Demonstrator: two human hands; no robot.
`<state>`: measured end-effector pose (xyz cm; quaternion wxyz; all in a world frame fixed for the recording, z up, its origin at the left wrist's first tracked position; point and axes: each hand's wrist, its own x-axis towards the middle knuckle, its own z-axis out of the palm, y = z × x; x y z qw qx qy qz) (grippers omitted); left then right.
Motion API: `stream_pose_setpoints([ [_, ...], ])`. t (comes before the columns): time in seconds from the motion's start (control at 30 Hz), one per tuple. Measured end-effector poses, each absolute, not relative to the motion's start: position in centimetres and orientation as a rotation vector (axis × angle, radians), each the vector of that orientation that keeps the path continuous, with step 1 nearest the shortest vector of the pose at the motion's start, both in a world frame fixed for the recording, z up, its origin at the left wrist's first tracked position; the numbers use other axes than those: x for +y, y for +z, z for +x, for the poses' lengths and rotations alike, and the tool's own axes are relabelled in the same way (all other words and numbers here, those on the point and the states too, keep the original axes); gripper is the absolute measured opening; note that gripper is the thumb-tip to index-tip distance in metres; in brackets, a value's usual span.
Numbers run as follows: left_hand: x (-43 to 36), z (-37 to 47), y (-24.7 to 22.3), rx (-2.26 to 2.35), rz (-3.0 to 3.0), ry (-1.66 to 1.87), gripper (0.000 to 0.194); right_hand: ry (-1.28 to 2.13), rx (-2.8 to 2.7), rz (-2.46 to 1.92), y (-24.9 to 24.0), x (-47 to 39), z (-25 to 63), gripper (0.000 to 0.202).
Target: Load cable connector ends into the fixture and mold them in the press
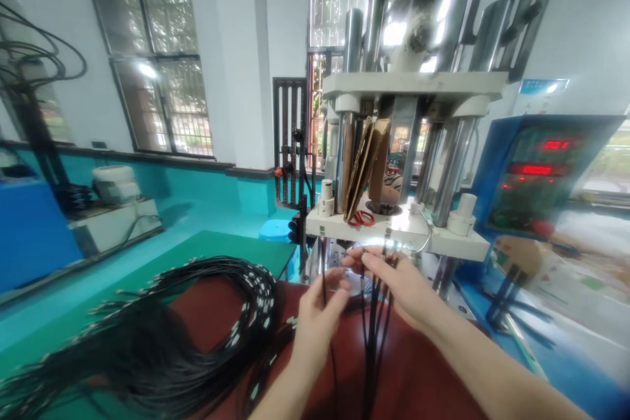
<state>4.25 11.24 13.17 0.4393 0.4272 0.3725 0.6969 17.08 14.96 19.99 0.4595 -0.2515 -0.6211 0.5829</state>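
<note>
My right hand (401, 279) is closed on several black cables (373, 341) near their upper ends. The lengths hang down from it over the dark red surface. My left hand (319, 312) is half curled beside them, its thumb and fingertips apart. A single black cable (323, 261) runs down from a small clip on the machine's front edge and passes between the left thumb and fingers, without a clear grip on it. Just above both hands is the off-white lower plate (443, 241) of a machine with upright metal columns. Some fingertips of the right hand are blurred.
A large coil of black cables (197, 341) with white tags lies at the left, across the green table (207, 243) and dark red surface (433, 367). Red-handled scissors (361, 218) and cardboard pieces (361, 170) rest on the plate. A blue control box (536, 170) stands right.
</note>
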Motion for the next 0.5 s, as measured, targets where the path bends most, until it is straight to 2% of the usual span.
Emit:
stream_pose_setpoints([
  [0.1,11.6,3.6,14.3,0.892,1.069,1.695,0.034,1.364,-1.633,-0.602,19.8,14.8,17.2,0.026],
  [0.3,11.8,4.1,15.2,0.915,1.442,1.623,0.017,1.468,-1.508,-0.578,19.7,14.1,16.8,0.026],
  [0.4,11.8,4.8,14.8,1.030,1.406,1.688,0.018,1.431,-1.426,-0.616,19.2,14.1,16.8,0.021],
  [0.5,11.6,5.4,14.6,0.936,1.282,1.645,0.023,1.523,-1.334,-0.643,18.9,14.1,16.9,0.023],
])
